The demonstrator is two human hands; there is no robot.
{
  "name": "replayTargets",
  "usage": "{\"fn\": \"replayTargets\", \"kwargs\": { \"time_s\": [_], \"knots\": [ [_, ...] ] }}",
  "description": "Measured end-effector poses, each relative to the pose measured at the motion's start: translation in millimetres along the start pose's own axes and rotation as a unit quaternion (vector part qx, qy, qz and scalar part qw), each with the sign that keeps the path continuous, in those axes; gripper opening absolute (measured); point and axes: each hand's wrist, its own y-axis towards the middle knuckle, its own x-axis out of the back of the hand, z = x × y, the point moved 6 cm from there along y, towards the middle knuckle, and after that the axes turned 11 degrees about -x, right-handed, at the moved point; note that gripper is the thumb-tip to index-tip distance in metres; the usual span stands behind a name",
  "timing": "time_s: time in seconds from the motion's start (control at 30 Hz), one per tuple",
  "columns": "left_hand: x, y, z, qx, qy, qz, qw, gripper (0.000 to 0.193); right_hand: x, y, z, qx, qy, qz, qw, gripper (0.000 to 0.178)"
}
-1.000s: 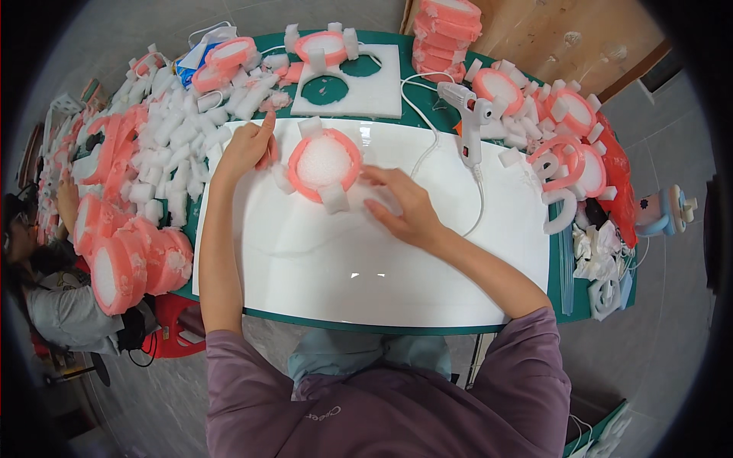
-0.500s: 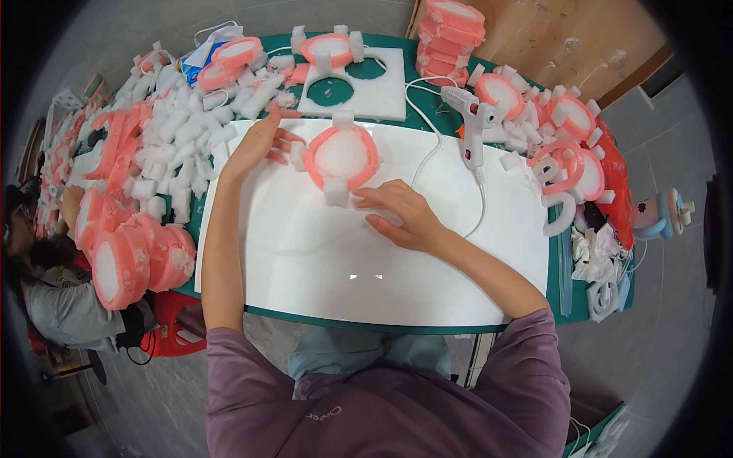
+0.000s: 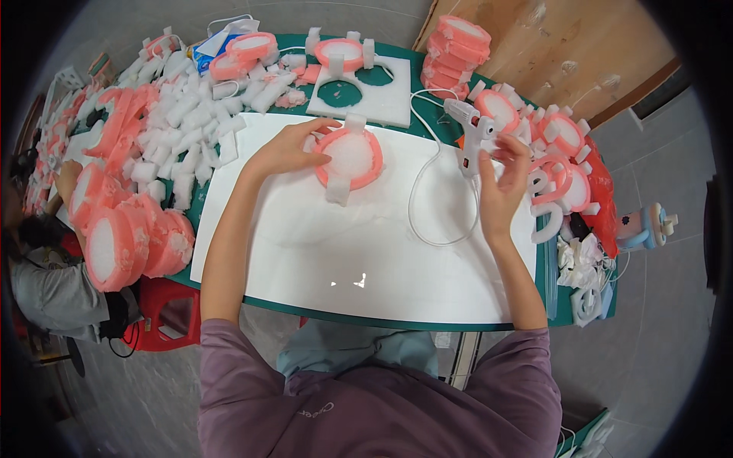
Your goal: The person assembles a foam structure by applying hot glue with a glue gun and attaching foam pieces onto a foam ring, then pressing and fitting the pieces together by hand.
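The pink foam ring (image 3: 348, 158) with its white centre lies flat on the white board (image 3: 321, 252), directly under your left fingertips. Your left hand (image 3: 289, 149) rests on its near-left edge with the fingers spread and pressing down, not gripping; one white foam tab sits beyond your fingertips at the ring's far rim and another juts out toward you at its near rim. Keep that flat pressure even so the ring does not slide while you bring the tool in.

Your right hand (image 3: 500, 183) is raised with the fingers loosely open, their tips at the handle of the white glue gun (image 3: 475, 133); whether they already touch it is hard to tell from this angle. Take the handle fully before you lift, and mind the white cord (image 3: 427, 198) that loops across the board between your two hands, so it does not drag over the ring.

Finished pink rings (image 3: 550, 145) lie piled just beyond your right fingers; loose white foam blocks (image 3: 183, 122) lie heaped past your left hand.
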Motion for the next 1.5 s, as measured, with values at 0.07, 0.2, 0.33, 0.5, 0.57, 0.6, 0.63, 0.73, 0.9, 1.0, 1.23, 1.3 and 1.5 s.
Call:
{"fn": "replayTargets", "kwargs": {
  "time_s": [0.07,0.2,0.33,0.5,0.57,0.6,0.63,0.73,0.9,1.0,1.23,1.3,1.5],
  "knots": [
    [0,-2,2,0.007,-0.006,-0.004,1.000,0.058,18,-3,-20,-0.054,-0.042,-0.086,0.994,0.041],
    [-9,4,-4,-0.025,-0.055,0.009,0.998,0.056,23,0,-74,-0.157,-0.082,-0.037,0.983,0.058],
    [-12,4,-6,-0.048,-0.102,-0.023,0.993,0.060,5,12,-106,-0.194,-0.085,0.008,0.977,0.066],
    [-13,3,-1,-0.068,-0.124,-0.037,0.989,0.063,-16,19,-145,-0.318,-0.080,0.112,0.938,0.040],
    [-16,4,-2,-0.064,-0.126,-0.035,0.989,0.063,-15,18,-150,-0.315,-0.074,0.092,0.942,0.034],
    [-16,4,-2,-0.050,-0.132,-0.033,0.989,0.066,-14,19,-149,-0.314,-0.065,0.070,0.945,0.029],
    [-17,5,-1,-0.037,-0.139,-0.031,0.989,0.069,-14,17,-146,-0.313,-0.067,0.072,0.945,0.029],
    [-17,3,-5,-0.045,-0.135,-0.032,0.989,0.060,-1,7,-111,-0.235,-0.005,0.044,0.971,0.029],
    [-15,3,-5,-0.066,-0.126,-0.052,0.988,0.059,14,-22,-49,-0.284,-0.028,0.264,0.921,0.030],
    [-15,5,0,-0.083,-0.116,-0.067,0.988,0.059,9,-44,-23,-0.266,0.009,0.324,0.908,0.029],
    [-19,7,1,-0.061,-0.143,-0.044,0.987,0.059,4,-63,-19,-0.281,-0.014,0.359,0.890,0.018],
    [-20,6,-1,-0.056,-0.139,-0.051,0.987,0.059,2,-65,-22,-0.276,-0.033,0.368,0.887,0.017],
    [-21,6,-2,-0.051,-0.123,-0.033,0.991,0.060,5,-68,-30,-0.282,-0.033,0.359,0.889,0.016]
  ]
}}
